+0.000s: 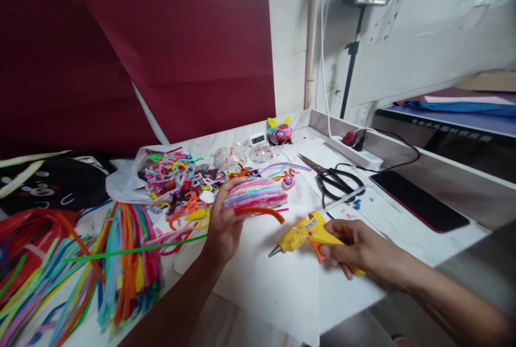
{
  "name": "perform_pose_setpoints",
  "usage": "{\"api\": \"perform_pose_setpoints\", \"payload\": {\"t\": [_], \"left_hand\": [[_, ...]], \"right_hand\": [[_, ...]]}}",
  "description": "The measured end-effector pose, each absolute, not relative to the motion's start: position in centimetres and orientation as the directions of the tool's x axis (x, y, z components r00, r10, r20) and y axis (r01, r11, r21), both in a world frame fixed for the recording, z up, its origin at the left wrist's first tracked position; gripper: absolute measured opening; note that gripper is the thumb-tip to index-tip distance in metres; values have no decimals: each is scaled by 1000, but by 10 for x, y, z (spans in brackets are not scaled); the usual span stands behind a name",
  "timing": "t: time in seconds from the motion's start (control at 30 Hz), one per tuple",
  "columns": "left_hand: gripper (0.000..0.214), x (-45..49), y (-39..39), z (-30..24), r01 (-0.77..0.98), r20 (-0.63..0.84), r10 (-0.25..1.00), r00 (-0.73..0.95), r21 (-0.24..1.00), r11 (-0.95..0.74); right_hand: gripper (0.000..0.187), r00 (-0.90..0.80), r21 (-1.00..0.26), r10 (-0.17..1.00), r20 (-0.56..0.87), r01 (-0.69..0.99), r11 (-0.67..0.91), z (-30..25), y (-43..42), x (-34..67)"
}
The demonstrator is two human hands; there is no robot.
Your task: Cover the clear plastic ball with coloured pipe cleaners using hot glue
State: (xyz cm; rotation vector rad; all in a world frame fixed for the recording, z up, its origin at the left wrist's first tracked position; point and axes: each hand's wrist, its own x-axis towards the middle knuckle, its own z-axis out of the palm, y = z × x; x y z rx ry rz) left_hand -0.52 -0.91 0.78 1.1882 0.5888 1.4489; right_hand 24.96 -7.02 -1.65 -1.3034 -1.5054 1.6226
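My left hand point(223, 224) is closed round a striped pastel pipe-cleaner piece point(255, 194), held above the white table point(282, 282). An orange pipe cleaner point(260, 211) curls out just under that piece. My right hand point(357, 248) grips a yellow glue gun point(303, 232) with an orange trigger. Its metal nozzle points left, toward the striped piece, a short gap away. Both hands hover over a white sheet of paper.
Piles of coloured pipe cleaners point(80, 271) cover the left of the table, with cut bits in a plastic bag point(169, 175). Black scissors point(336, 179), a dark phone point(419, 202), a power strip point(357, 150), a small clock point(257, 139) and a colourful figure point(279, 132) lie behind.
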Motion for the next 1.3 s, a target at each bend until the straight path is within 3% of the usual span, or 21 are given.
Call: {"api": "perform_pose_setpoints", "payload": {"t": [0.13,0.23,0.33,0.43,0.5,0.63,0.8,1.0,1.3], "left_hand": [[60,-5,-11,9,-424,407,904,128,847,-322],[58,-4,-14,9,-394,448,885,129,842,-369],[58,-4,-16,9,-338,471,871,141,850,-405],[58,-7,-16,5,-243,491,859,145,859,-450],[57,-8,-15,3,-176,502,854,136,860,-478],[56,-9,-14,0,-89,528,841,117,849,-521],[51,-6,-14,-3,-23,578,805,137,814,-580],[48,-5,-14,-3,59,607,778,160,781,-621],[48,-5,-14,-2,120,629,756,179,749,-652]], "right_hand": [[40,-360,-941,894,-266,299,-159,-26,-65,246],[34,-304,-874,924,-233,482,-61,-29,-64,246],[30,-264,-679,957,-117,725,117,-29,-65,248],[27,-256,-472,967,0,852,225,-25,-67,249],[27,-265,-434,953,150,848,304,-19,-72,247],[30,-218,-511,818,533,687,516,1,-85,235],[43,-115,-448,631,768,608,656,27,-91,209],[8,-140,-345,534,834,623,702,32,-82,194],[4,-26,-519,623,781,528,672,24,-71,194]]}}
